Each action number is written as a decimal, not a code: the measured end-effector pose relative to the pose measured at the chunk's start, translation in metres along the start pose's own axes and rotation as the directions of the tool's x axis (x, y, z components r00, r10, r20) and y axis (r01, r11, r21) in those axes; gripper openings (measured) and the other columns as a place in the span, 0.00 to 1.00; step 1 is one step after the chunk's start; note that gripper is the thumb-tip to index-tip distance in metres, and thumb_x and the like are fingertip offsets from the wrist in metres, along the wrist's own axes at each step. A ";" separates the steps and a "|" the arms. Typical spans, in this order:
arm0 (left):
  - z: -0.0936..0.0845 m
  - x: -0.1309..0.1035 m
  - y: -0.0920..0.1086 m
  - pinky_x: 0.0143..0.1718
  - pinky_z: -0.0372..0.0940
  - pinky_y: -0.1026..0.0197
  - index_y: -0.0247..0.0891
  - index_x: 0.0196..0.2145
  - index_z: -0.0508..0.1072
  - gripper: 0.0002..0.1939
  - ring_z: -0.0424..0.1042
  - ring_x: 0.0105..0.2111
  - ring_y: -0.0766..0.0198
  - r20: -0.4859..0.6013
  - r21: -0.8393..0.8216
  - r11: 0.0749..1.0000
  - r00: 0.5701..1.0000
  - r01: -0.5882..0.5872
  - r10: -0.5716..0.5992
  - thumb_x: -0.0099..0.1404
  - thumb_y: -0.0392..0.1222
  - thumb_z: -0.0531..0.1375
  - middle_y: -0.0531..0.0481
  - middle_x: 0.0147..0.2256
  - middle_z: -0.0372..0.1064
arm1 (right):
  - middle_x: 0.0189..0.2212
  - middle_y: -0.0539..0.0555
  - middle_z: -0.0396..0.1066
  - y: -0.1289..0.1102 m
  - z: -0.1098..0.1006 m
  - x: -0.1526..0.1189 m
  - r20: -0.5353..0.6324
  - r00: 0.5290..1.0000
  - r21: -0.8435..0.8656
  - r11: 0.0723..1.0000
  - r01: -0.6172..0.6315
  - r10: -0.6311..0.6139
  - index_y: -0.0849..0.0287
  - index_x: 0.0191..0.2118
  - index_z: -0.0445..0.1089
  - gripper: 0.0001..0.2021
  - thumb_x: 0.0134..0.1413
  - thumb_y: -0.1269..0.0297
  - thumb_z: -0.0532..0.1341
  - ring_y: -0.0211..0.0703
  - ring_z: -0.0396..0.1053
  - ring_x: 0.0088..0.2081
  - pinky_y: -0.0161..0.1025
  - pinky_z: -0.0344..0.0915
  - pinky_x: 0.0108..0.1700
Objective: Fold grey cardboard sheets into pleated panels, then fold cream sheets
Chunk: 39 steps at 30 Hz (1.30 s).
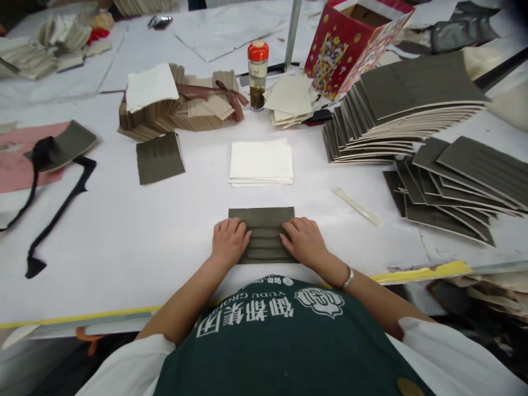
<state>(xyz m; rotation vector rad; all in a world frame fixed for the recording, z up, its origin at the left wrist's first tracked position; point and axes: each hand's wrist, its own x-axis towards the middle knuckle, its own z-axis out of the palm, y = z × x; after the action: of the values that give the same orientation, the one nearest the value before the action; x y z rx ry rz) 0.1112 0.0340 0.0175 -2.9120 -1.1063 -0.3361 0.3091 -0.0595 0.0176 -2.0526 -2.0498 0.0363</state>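
While both hands rest on one dark panel (268,236) at the table's (198,192) near edge, white sheets (260,159) lie just beyond it. Left hand (231,240) covers its left edge, right hand (306,240) its right. Fingers of each: close together, bent, on top; can't tell if anything's pinched.

Clutter: strip (358,207) to the right, black strap (58,220) far left, dark square (160,158) beyond the left hand, tan bundle (198,118) behind that. Jar (258,77) and red box (336,49) stand at the back, a post (292,36) between them.

Count: one panel, one strip, one square, one jar, one red box, two big dark piles at right: one stacked (416,88), one fanned out (462,187). Sheets overlap, number unclear.

Writing: apron (284,341) reads 御都集团 plus "YUDU GRO", rest unclear. Jar label too small.
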 end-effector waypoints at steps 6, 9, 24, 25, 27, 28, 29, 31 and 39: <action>0.013 0.019 0.025 0.39 0.55 0.55 0.39 0.37 0.68 0.11 0.61 0.40 0.56 0.019 -0.033 0.996 0.996 -0.084 0.084 0.64 0.46 0.51 0.45 0.39 0.65 | 0.36 0.56 0.66 -0.010 0.016 0.019 -0.032 0.996 0.027 0.996 0.082 -0.081 0.60 0.37 0.68 0.08 0.55 0.67 0.52 0.45 0.58 0.38 0.40 0.52 0.41; 0.010 0.016 0.010 0.35 0.55 0.54 0.38 0.31 0.68 0.17 0.62 0.36 0.55 0.042 0.016 1.000 0.999 -0.016 0.015 0.62 0.54 0.50 0.45 0.32 0.65 | 0.29 0.56 0.64 0.001 0.017 0.016 -0.052 0.998 -0.033 0.999 0.038 -0.039 0.60 0.29 0.67 0.10 0.55 0.61 0.53 0.45 0.57 0.35 0.41 0.52 0.38; 0.006 0.029 -0.012 0.37 0.58 0.55 0.37 0.37 0.68 0.15 0.63 0.38 0.55 0.077 -0.003 0.989 0.986 -0.148 0.148 0.64 0.50 0.49 0.44 0.37 0.66 | 0.32 0.57 0.65 0.010 0.012 0.025 -0.042 0.998 0.025 0.999 0.042 -0.041 0.60 0.33 0.68 0.09 0.55 0.64 0.53 0.46 0.57 0.36 0.41 0.54 0.40; 0.005 0.026 -0.020 0.38 0.59 0.55 0.37 0.38 0.69 0.16 0.63 0.39 0.56 0.085 -0.009 0.990 0.986 -0.140 0.140 0.64 0.51 0.49 0.44 0.37 0.66 | 0.32 0.57 0.65 0.018 0.008 0.022 -0.029 0.998 0.030 0.998 0.048 -0.047 0.61 0.33 0.68 0.09 0.55 0.64 0.53 0.45 0.58 0.36 0.41 0.55 0.40; 0.004 0.019 -0.033 0.42 0.59 0.55 0.36 0.42 0.69 0.18 0.64 0.40 0.56 0.093 -0.041 0.988 0.984 -0.152 0.155 0.63 0.52 0.50 0.43 0.40 0.66 | 0.32 0.57 0.66 0.034 0.003 0.017 0.007 0.997 0.055 0.996 0.072 -0.073 0.61 0.35 0.68 0.10 0.56 0.65 0.52 0.44 0.59 0.35 0.41 0.57 0.40; 0.004 0.016 -0.038 0.44 0.59 0.55 0.36 0.44 0.68 0.19 0.64 0.42 0.55 0.092 -0.062 0.984 0.981 -0.165 0.170 0.63 0.52 0.51 0.42 0.43 0.66 | 0.33 0.57 0.66 0.040 0.001 0.015 0.023 0.996 0.059 0.994 0.087 -0.088 0.62 0.37 0.69 0.10 0.56 0.66 0.51 0.43 0.60 0.36 0.40 0.58 0.41; 0.005 0.014 -0.040 0.46 0.59 0.54 0.37 0.47 0.67 0.21 0.63 0.44 0.54 0.089 -0.081 0.981 0.979 -0.177 0.184 0.63 0.52 0.51 0.42 0.46 0.65 | 0.36 0.58 0.67 0.045 0.000 0.013 0.036 0.994 0.049 0.994 0.100 -0.102 0.62 0.40 0.68 0.11 0.57 0.69 0.50 0.44 0.60 0.37 0.41 0.58 0.42; 0.006 0.010 -0.041 0.48 0.58 0.52 0.39 0.51 0.65 0.22 0.61 0.50 0.52 0.082 -0.103 0.980 0.980 -0.172 0.180 0.62 0.52 0.52 0.42 0.51 0.63 | 0.43 0.60 0.67 0.047 -0.001 0.007 0.055 0.991 -0.021 0.992 0.127 -0.126 0.63 0.48 0.66 0.16 0.56 0.74 0.48 0.46 0.61 0.43 0.44 0.58 0.46; 0.000 0.005 -0.016 0.55 0.48 0.44 0.42 0.55 0.61 0.20 0.54 0.57 0.50 0.095 -0.057 0.996 0.993 -0.067 0.072 0.66 0.41 0.48 0.46 0.57 0.55 | 0.47 0.64 0.67 0.003 0.008 -0.056 0.134 0.960 -0.183 0.946 0.268 -0.246 0.68 0.50 0.66 0.20 0.53 0.76 0.48 0.52 0.60 0.51 0.50 0.55 0.53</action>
<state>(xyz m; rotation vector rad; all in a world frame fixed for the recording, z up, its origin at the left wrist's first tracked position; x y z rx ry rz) 0.1043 0.0497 0.0176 -3.0353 -1.0187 -0.2286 0.3099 -0.1141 0.0012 -1.9083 -2.4654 -0.1090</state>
